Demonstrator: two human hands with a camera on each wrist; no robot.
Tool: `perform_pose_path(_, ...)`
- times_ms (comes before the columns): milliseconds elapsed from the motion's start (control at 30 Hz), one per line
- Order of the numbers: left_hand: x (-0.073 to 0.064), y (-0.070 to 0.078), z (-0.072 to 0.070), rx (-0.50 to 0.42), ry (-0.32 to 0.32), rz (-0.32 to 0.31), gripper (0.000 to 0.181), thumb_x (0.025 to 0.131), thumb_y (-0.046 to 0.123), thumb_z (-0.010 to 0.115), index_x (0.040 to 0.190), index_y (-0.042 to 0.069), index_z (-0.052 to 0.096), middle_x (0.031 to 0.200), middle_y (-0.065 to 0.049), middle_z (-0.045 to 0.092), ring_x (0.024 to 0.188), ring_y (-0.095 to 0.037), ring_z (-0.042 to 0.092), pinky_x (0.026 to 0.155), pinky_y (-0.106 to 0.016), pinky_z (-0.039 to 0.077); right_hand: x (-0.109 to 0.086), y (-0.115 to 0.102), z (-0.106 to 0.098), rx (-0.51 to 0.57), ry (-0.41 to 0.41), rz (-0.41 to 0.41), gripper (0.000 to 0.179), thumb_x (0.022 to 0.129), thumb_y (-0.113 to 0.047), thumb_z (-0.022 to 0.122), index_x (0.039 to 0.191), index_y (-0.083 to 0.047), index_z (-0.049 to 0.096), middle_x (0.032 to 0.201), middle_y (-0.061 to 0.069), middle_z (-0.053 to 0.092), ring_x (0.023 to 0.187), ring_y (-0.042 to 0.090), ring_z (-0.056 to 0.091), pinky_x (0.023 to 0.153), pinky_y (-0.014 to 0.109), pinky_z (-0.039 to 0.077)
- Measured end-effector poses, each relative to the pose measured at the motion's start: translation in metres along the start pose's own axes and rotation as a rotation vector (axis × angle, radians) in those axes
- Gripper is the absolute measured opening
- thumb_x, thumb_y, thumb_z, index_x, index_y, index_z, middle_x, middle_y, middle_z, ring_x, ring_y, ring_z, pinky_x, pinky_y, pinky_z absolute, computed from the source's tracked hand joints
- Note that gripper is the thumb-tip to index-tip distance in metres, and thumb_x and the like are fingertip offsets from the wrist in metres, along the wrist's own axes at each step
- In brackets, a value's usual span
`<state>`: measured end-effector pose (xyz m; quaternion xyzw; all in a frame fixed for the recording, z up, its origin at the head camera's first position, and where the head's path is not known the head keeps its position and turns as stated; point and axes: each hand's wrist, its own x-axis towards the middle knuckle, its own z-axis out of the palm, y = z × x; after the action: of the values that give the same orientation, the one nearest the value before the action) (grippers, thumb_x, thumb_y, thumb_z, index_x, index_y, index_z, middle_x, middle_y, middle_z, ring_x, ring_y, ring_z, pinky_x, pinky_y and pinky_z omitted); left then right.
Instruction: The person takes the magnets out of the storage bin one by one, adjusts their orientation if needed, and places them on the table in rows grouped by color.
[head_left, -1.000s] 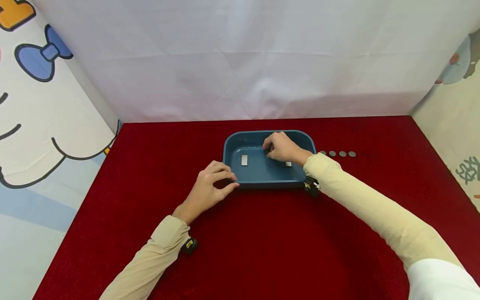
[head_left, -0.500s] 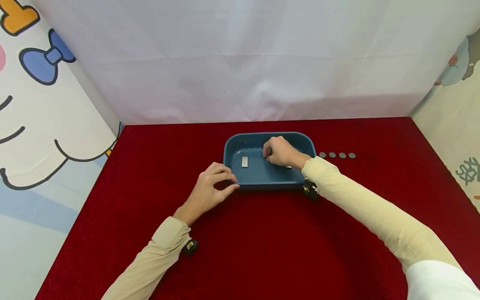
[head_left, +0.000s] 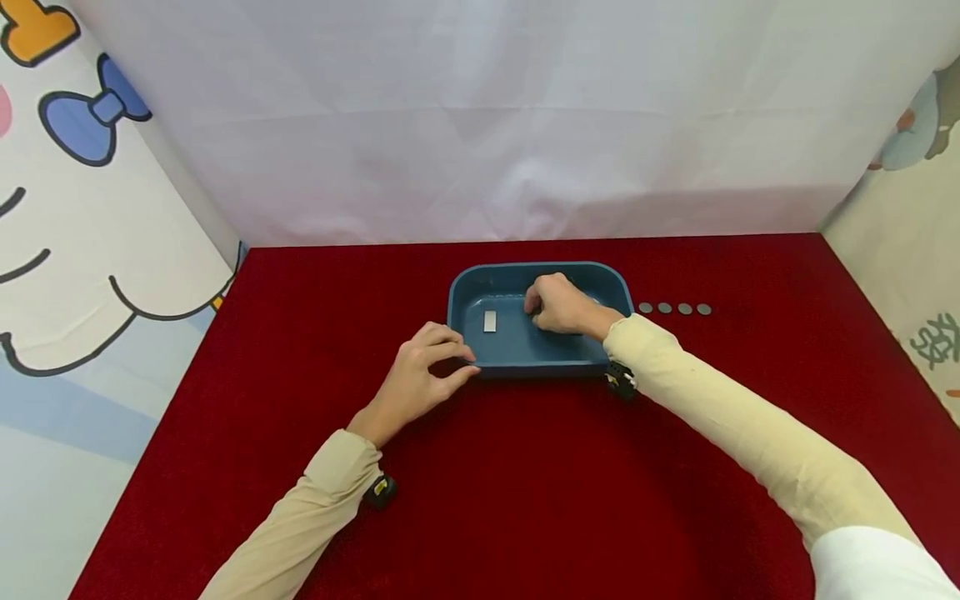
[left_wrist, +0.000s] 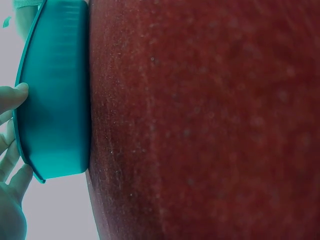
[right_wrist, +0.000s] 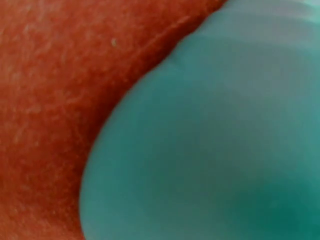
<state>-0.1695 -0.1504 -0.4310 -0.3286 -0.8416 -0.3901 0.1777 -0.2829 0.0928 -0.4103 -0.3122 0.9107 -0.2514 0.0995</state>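
A blue rectangular tray (head_left: 540, 367) with rounded corners stands on the red cloth. At its front left corner my left hand (head_left: 416, 379) pinches the rim; in the left wrist view the thumb (left_wrist: 19, 94) lies against the outer side. My right hand (head_left: 562, 304) reaches inside over the right half, fingers curled and pointing down near the tray floor. I cannot tell what its fingertips hold. On the tray floor at the left lies a small white rectangular piece (head_left: 490, 322). The right wrist view shows only the tray's outer wall (right_wrist: 200, 150), close up and blurred.
Several small grey discs (head_left: 685, 308) lie in a row on the red cloth (head_left: 525, 483), just right of the tray. White fabric (head_left: 480, 125) hangs behind the table, with printed panels (head_left: 112, 250) at the sides.
My right hand has lowered slightly within the tray, covering a second white piece that showed beneath it earlier. The left hand keeps its hold on the rim.
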Motion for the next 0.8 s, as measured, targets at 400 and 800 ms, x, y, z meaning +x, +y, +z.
perform_pose_path(400,0.0,0.0,0.002,0.0,0.015,0.017,0.011,0.076,0.011,0.08,0.084,0.008,0.073,0.094,-0.003,0.061,0.095,-0.017,0.053,0.082,-0.034,0.049,-0.011,-0.003,-0.008,0.078,0.029,-0.007,0.011,0.081,0.0,0.068,0.091,0.002,0.071,0.083,0.01,0.066,0.07,0.019,0.058,0.067,0.035,0.051)
perform_pose_path(800,0.0,-0.001,0.004,0.009,0.022,0.03,0.01,0.076,0.01,0.08,0.083,0.008,0.072,0.093,-0.003,0.061,0.094,-0.017,0.053,0.08,-0.033,0.05,-0.04,-0.001,-0.036,0.125,0.055,-0.026,0.01,0.081,-0.001,0.069,0.091,0.001,0.071,0.085,0.007,0.067,0.07,0.017,0.058,0.066,0.036,0.048)
